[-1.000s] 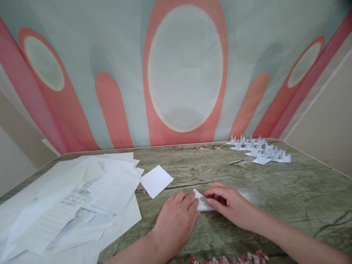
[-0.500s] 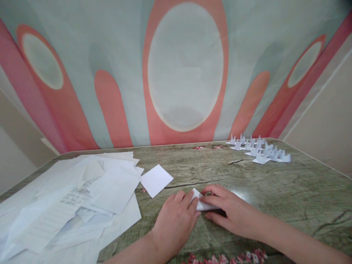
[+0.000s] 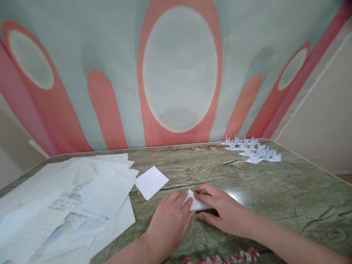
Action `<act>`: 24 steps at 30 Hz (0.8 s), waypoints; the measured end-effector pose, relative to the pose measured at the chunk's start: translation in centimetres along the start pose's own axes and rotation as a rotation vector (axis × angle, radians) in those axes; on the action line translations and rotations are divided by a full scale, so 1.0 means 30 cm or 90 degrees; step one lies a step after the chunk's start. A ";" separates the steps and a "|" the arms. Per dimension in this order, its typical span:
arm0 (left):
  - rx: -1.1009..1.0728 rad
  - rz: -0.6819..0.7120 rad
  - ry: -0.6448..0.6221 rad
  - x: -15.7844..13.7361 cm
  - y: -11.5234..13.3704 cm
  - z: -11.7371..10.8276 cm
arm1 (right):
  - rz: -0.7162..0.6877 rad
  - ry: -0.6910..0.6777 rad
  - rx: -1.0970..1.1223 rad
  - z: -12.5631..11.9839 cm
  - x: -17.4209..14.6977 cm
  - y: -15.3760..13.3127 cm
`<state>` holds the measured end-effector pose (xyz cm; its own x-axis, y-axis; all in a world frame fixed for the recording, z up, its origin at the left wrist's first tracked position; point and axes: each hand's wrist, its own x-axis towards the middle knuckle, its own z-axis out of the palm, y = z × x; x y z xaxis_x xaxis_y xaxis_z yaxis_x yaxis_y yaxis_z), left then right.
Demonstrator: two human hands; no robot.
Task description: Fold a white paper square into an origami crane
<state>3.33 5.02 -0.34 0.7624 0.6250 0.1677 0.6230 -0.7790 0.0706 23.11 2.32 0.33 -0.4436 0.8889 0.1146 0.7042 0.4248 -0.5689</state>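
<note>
A folded piece of white paper (image 3: 199, 206) lies on the wood-patterned table in front of me, partly covered by both hands. My left hand (image 3: 171, 220) presses its fingers on the paper's left end. My right hand (image 3: 220, 207) grips the right part, fingers on top and thumb at the near edge. A white pointed corner shows between the two hands. Just beyond my left hand lies a flat white paper square (image 3: 151, 182), turned like a diamond.
A large loose pile of white paper sheets (image 3: 115, 196), some printed, covers the table's left side. Several folded paper cranes (image 3: 254, 157) stand in rows at the back right. A wall hanging (image 3: 178, 137) rises behind the table (image 3: 275, 198).
The whole view has shifted, so things on the table appear slightly farther left. Both hands stay on the folded paper, with hardly any change in their hold.
</note>
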 end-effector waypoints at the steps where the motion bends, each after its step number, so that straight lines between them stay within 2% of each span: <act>1: -0.002 0.002 0.000 0.002 -0.002 0.000 | -0.003 0.000 -0.007 0.000 0.000 -0.001; 11: 0.028 -0.002 -0.020 0.005 0.009 -0.004 | -0.021 0.001 -0.079 0.016 -0.001 0.003; 24: 0.073 -0.020 -0.030 -0.002 0.020 -0.004 | -0.019 -0.007 -0.088 0.023 0.004 0.012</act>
<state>3.64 4.50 -0.19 0.7477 0.6531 0.1202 0.6608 -0.7496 -0.0379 22.92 2.46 -0.42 -0.4715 0.8736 0.1201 0.7596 0.4716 -0.4479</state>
